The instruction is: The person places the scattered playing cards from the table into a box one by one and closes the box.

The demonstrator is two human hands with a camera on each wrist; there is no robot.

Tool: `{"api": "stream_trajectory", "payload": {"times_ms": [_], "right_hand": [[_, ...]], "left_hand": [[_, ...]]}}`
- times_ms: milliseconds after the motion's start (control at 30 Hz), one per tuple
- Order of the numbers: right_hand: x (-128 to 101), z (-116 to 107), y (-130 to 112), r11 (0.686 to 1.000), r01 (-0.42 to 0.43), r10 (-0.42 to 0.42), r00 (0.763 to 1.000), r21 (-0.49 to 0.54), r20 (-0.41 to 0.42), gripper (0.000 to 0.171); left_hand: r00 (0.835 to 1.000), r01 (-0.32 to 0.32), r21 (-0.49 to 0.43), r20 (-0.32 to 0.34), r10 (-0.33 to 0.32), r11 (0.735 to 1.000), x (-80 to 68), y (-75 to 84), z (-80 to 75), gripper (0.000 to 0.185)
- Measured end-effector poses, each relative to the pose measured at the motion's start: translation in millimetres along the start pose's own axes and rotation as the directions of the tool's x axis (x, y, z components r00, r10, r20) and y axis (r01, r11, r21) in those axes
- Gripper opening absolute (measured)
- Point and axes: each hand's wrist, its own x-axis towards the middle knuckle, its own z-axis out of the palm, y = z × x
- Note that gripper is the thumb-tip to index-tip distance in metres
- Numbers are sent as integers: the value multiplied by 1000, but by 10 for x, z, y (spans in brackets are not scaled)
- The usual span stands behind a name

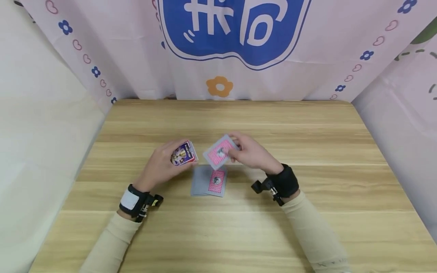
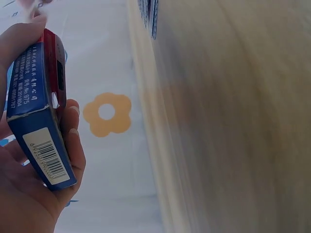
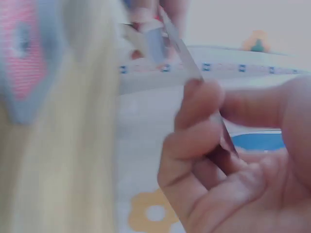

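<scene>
My left hand (image 1: 160,163) grips a small playing card box (image 1: 183,154) with a dark blue and red printed face. In the left wrist view the box (image 2: 36,107) shows a barcode on one end, with thumb and fingers wrapped round its sides. Between thumb and fingers my right hand (image 1: 252,151) pinches a playing card (image 1: 218,152), its red patterned back facing up; the right wrist view shows it edge-on and blurred, so I cannot tell whether it is a single card. Just below lie overlapping cards (image 1: 216,181) on the table, nearer my body.
The wooden table (image 1: 307,227) ends at a hanging cloth (image 1: 273,81) with a blue emblem and an orange flower (image 1: 219,87). Pale cloth walls stand at left and right. Each wrist wears a black strap (image 1: 286,181) with a small camera mount.
</scene>
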Motion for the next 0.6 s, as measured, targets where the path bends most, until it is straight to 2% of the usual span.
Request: {"api": "stream_trajectory", "payload": {"times_ms": [67,167,433,600], "right_hand": [[60,1,-87,999,6,-3,998,41,-67,49],[148,41,-172,999,3,2,992,40,-127,53],[276,195,-207,1000,7,-6,996,20,-94,53],[315,289,-192,1000,21,-23,988,-15,-151,54]], "left_hand": [[1000,0,4,-1,0,1000,2,6,-14,79],[1000,-7,9,12,7,1000,4,1,-5,78],[999,-52,-6,3,52,999,-4,20,3,77],[997,-77,1,4,77,997,9,56,-6,77]]}}
